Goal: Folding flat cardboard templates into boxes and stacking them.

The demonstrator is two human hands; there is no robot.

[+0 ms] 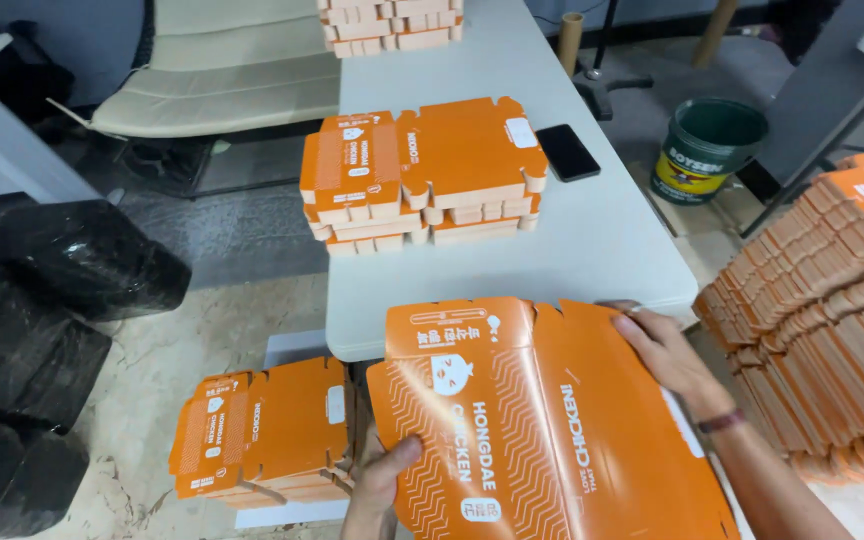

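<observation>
Left grip (384, 478): thumb clamped over the lower left edge of a flat orange carton blank (542, 420), remaining fingers hidden under it. Right grip (670, 352): fingers pressed flat on the blank's upper right edge, palm down, dark band at the wrist. Blank is held out over the near edge of the white counter (602, 240), printed face up, tilted slightly, flaps unfolded.

Just left of the left grip: short stack of the same blanks (262, 430) on a white sheet on the floor. Mid-counter: taller stack of blanks (422, 170), two piles side by side, touching. Black phone (567, 152) lies just right of that stack, screen dark. Far end of counter: another stack (390, 25), partly cut off. Right of the right grip: large fanned pile of blanks (832, 290). Green paint bucket (707, 148) on the floor beyond the counter. Black wrapped bundles (42, 300) far left, cream chair (222, 70) behind.
</observation>
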